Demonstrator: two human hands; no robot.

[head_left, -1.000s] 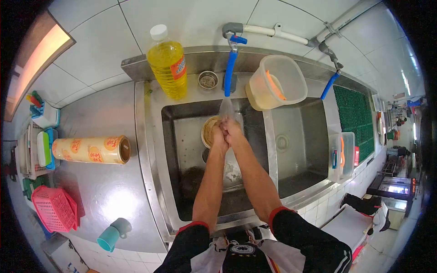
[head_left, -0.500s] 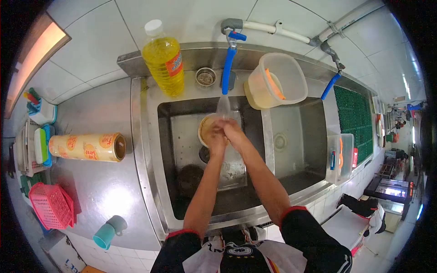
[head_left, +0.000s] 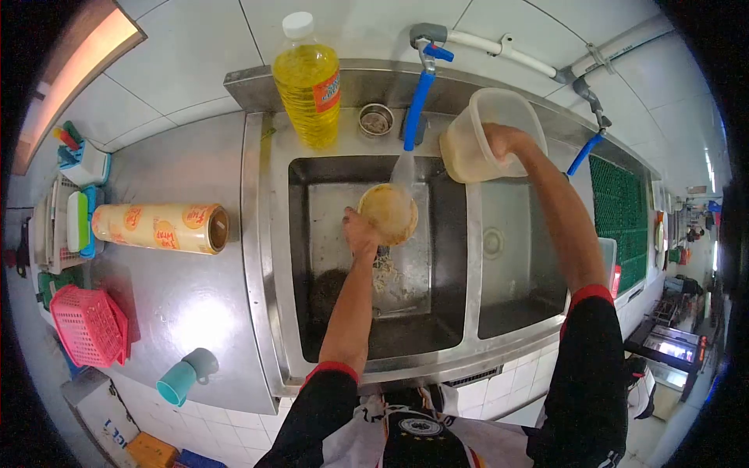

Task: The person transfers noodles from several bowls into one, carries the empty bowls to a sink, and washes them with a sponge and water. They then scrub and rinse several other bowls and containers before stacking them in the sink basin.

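Note:
Water runs from the blue hose (head_left: 419, 111) into a round bowl (head_left: 390, 212), tan inside, over the left sink basin. My left hand (head_left: 361, 232) grips the bowl at its lower left rim. My right hand (head_left: 505, 142) reaches into the translucent plastic tub (head_left: 515, 109) on the sink's back ledge; its fingertips are hidden, and what they hold cannot be made out. Pale food scraps (head_left: 386, 273) lie on the floor of the left basin (head_left: 421, 331).
A yellow liquid bottle (head_left: 307, 93) and a small metal cup (head_left: 376, 120) stand on the back ledge. On the left counter are a wrap roll (head_left: 161, 227), pink baskets (head_left: 90, 324) and a teal cup (head_left: 178, 382). A green mat (head_left: 619, 216) lies right.
My right hand has left the bowl and gone into the plastic tub. My left hand now holds the bowl alone, its inside facing the water. The whole view has shifted slightly.

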